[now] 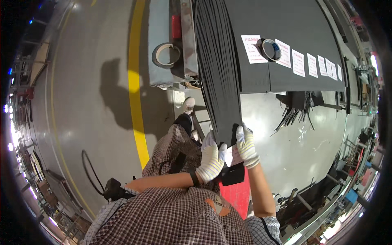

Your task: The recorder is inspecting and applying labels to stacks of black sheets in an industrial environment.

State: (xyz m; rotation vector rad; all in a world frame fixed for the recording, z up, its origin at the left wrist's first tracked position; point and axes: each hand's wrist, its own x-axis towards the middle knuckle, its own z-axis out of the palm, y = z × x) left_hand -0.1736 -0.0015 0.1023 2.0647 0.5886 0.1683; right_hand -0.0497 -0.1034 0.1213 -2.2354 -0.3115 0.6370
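Observation:
A stack of long, thin black strips point(220, 77) runs from the far edge towards me, its near end hanging past the bench. My left hand point(211, 159), in a white striped glove, grips the left corner of that end, with the thumb over the top. At the right corner my right hand point(246, 146), gloved alike, is closed on the strips. A black piece point(233, 174) and a partly covered printed paper are just below the hands, above a red surface point(237, 198).
Black sheeting point(281, 16) covers the bench at right, bearing a row of white labels point(298, 63) and a tape roll point(261, 50). Another tape roll point(157, 58) lies on the grey metal ledge point(157, 75). Cut black strips point(292, 112) dangle under the bench. A yellow line point(134, 81) marks the floor.

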